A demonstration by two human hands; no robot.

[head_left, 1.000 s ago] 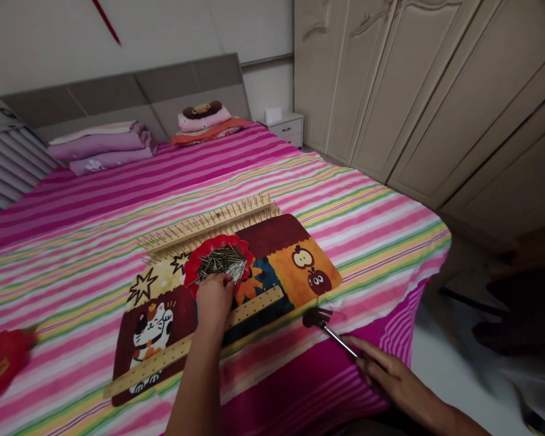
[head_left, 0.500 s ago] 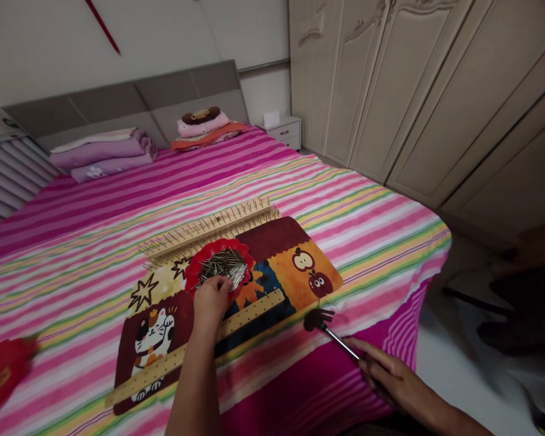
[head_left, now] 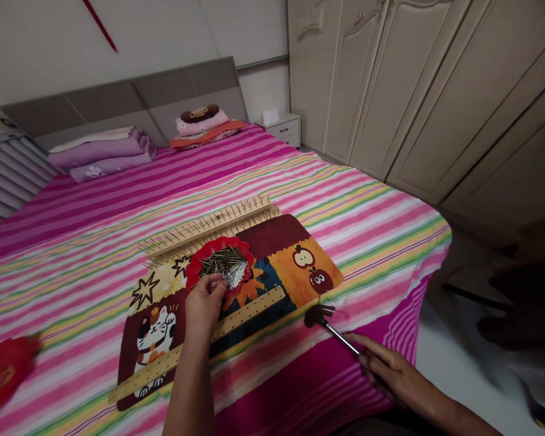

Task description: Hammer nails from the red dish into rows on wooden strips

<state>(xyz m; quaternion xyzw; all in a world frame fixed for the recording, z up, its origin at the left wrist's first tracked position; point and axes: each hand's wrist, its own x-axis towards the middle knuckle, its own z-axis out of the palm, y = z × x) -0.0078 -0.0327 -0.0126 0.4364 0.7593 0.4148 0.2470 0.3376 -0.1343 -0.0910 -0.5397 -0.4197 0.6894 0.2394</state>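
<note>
My left hand [head_left: 205, 298] is at the near edge of a red scalloped bowl [head_left: 195, 261], its thumb and fingers pinched together. What the fingertips hold, if anything, is too small to make out. Many loose metal nails [head_left: 224, 263] fill the bowl. Beneath my left wrist runs a pale wooden strip [head_left: 249, 310] with rows of small holes. My right hand [head_left: 386, 366] grips a claw hammer [head_left: 338, 334] by its handle, the dark head over the bed's near edge. Behind the bowl lies wood studded with upright nails [head_left: 213, 229].
A patterned mat [head_left: 281, 239] lies under the bowl and strip on the striped bedspread [head_left: 367, 242]. A red object [head_left: 4, 369] is at the left edge. Folded bedding [head_left: 104, 154] sits by the headboard [head_left: 186, 91]. Wardrobes [head_left: 367, 91] stand at the right.
My left hand has drawn back slightly, left and toward me, from over the nails to the bowl's near rim. The right hand and hammer have barely moved.
</note>
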